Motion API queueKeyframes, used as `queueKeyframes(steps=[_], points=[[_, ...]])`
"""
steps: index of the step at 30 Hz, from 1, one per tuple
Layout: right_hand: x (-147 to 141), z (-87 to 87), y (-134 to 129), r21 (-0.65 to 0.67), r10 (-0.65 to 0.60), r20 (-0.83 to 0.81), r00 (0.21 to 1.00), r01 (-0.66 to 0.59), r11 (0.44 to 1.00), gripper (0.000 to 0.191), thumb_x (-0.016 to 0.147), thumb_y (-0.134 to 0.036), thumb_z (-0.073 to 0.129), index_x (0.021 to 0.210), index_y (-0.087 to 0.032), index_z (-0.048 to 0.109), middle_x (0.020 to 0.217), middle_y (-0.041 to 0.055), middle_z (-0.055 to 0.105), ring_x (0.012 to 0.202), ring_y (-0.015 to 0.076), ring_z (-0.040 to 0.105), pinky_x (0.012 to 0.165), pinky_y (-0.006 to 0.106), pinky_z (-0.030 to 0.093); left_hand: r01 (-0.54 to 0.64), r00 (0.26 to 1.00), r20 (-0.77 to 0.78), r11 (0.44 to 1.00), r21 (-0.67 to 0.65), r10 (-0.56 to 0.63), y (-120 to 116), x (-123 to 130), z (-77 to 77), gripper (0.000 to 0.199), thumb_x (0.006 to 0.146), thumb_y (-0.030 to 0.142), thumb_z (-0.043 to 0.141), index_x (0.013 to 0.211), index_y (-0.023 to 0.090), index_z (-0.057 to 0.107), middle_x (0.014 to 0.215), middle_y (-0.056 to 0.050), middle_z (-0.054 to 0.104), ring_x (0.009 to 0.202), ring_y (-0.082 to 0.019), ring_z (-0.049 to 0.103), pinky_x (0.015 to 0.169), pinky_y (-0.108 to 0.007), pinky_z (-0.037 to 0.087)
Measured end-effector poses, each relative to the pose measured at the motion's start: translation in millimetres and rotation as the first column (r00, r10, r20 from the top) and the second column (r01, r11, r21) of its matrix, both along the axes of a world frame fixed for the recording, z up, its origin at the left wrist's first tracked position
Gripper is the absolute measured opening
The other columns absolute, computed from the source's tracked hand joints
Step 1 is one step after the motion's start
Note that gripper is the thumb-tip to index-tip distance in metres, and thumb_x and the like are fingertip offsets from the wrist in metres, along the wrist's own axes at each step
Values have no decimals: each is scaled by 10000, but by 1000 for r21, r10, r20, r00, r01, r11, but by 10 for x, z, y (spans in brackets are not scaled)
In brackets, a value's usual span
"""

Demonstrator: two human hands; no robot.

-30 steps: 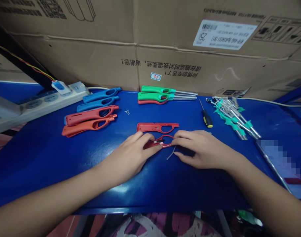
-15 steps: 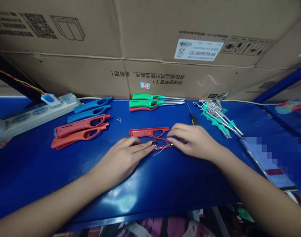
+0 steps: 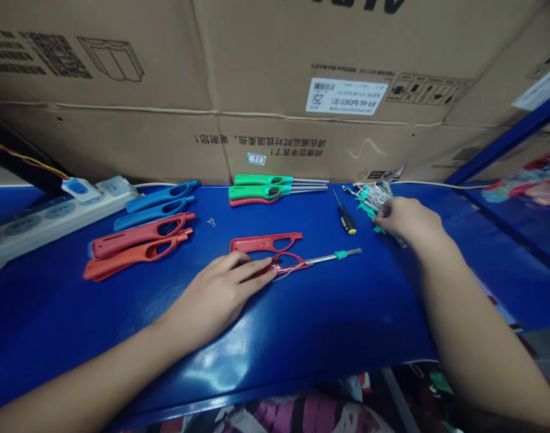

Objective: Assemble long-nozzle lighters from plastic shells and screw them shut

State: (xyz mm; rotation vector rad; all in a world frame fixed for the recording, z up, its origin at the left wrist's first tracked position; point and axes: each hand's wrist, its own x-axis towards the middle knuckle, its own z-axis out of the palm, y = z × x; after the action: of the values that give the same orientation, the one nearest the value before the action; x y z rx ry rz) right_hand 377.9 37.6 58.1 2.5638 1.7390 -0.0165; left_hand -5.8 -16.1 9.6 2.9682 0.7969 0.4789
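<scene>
My left hand (image 3: 230,287) presses its fingertips on a red lighter handle half (image 3: 295,258), holding it against the table. A metal lighter tube (image 3: 327,259) with a green collar sticks out to the right from that half, and a thin white wire trails at its base. Just behind lies the other red handle half (image 3: 252,243), inner side up. At the right, my right hand (image 3: 410,221) has its fingers pinched over a pile of metal lighter tubes (image 3: 369,193) with green pieces and white wires. Its fingertips are partly hidden there.
A screwdriver (image 3: 346,218) lies left of the tube pile. Green lighters (image 3: 257,191) rest by the cardboard box (image 3: 266,78). Blue handles (image 3: 160,197), red handles (image 3: 139,237) and small screws (image 3: 211,222) lie leftward. A power strip (image 3: 58,210) is at far left.
My right hand has left the handle half and moved right to the tube pile. The tube in the handle now shows uncovered. My left hand stays on the handle half; the view shifted slightly.
</scene>
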Motion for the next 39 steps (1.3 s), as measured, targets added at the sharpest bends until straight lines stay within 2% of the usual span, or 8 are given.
queueKeyframes(steps=[5, 11, 16, 21, 27, 30, 35, 39], points=[[15, 32, -29, 7, 1, -16, 1000, 0, 1000, 67, 783, -260, 623, 784, -207, 665, 822, 100, 694, 777, 266, 652, 577, 324, 415, 5, 1000, 22, 999, -40, -4, -6, 2, 8, 430, 967, 104, 470, 1357, 203, 624, 1338, -81, 666, 1157, -288, 564, 947, -481, 551], [123, -16, -62, -39, 270, -156, 950, -279, 959, 197, 705, -130, 625, 876, -210, 682, 847, 43, 706, 618, 158, 603, 561, 262, 439, -3, 999, 35, 998, -67, 5, -11, -10, -10, 444, 969, 88, 438, 1362, 190, 617, 1339, -97, 660, 1204, -296, 573, 974, -505, 558], [74, -16, -70, -125, 303, -147, 942, -322, 938, 216, 688, -56, 582, 828, -184, 684, 787, 45, 690, 631, 157, 597, 581, 260, 436, -17, 998, 57, 994, -107, 23, -23, -5, -3, 422, 983, 109, 446, 1357, 209, 617, 1332, -99, 657, 1206, -281, 587, 981, -489, 558], [121, -60, -59, -152, 271, -124, 954, -289, 945, 372, 691, -53, 588, 1029, -180, 678, 855, 50, 705, 640, 160, 607, 556, 260, 424, -30, 997, 72, 989, -144, 40, -40, 18, 7, 360, 1011, 173, 473, 1340, 208, 615, 1339, -100, 641, 1217, -267, 580, 989, -467, 550], [197, -72, -81, -119, 316, -51, 947, -320, 940, 112, 751, -163, 635, 847, -188, 688, 920, 86, 677, 739, 206, 618, 613, 300, 438, -25, 995, 96, 993, -119, 37, -24, 14, -4, 295, 1023, 190, 476, 1263, 214, 647, 1269, -90, 673, 1155, -248, 614, 949, -437, 558], [128, -4, -115, 98, 512, -40, 858, -507, 856, 64, 811, -208, 612, 838, -188, 666, 965, 98, 658, 779, 215, 623, 675, 328, 468, -19, 991, 132, 990, -140, 38, -19, 13, -27, 283, 1021, 182, 485, 1251, 213, 647, 1237, -81, 685, 1122, -233, 628, 942, -424, 559], [-345, 30, -229, 339, 816, -264, 515, -742, 578, 145, 943, -313, 581, 921, -208, 678, 946, 68, 695, 835, 190, 646, 765, 327, 507, -26, 972, 220, 968, -249, 82, -28, 35, -47, 315, 1012, 167, 500, 1302, 217, 613, 1237, -82, 677, 1135, -211, 613, 994, -405, 534], [-795, -116, -358, 360, 855, -353, 381, -788, 500, 149, 983, -252, 559, 993, -208, 701, 1027, 64, 690, 925, 178, 656, 826, 319, 512, -65, 957, 240, 929, -363, 161, -51, 66, -33, 356, 1004, 156, 494, 1352, 195, 558, 1264, -105, 642, 1167, -229, 573, 1033, -449, 505]])
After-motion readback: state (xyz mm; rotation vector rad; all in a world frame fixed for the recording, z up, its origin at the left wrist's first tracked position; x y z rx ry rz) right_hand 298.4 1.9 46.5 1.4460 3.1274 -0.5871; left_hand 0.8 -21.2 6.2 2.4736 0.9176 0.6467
